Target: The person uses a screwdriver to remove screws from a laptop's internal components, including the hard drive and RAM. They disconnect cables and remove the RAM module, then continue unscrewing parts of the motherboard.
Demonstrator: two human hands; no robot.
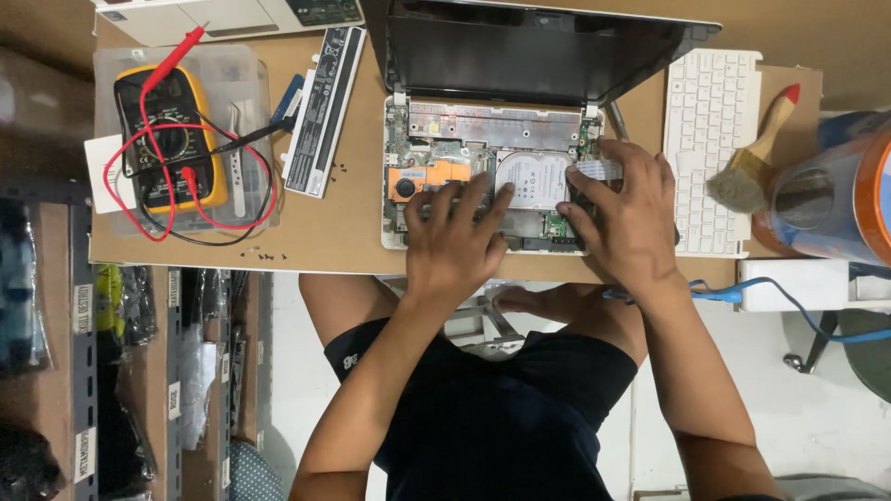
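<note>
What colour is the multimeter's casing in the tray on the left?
Yellow around a black face, on the multimeter; the head view shows it.

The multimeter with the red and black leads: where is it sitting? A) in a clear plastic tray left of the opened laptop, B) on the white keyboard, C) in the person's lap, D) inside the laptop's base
A: the yellow multimeter lies in the clear plastic tray left of the opened laptop, apart from the left hand and the right hand, which rest on the laptop's exposed insides.
</note>
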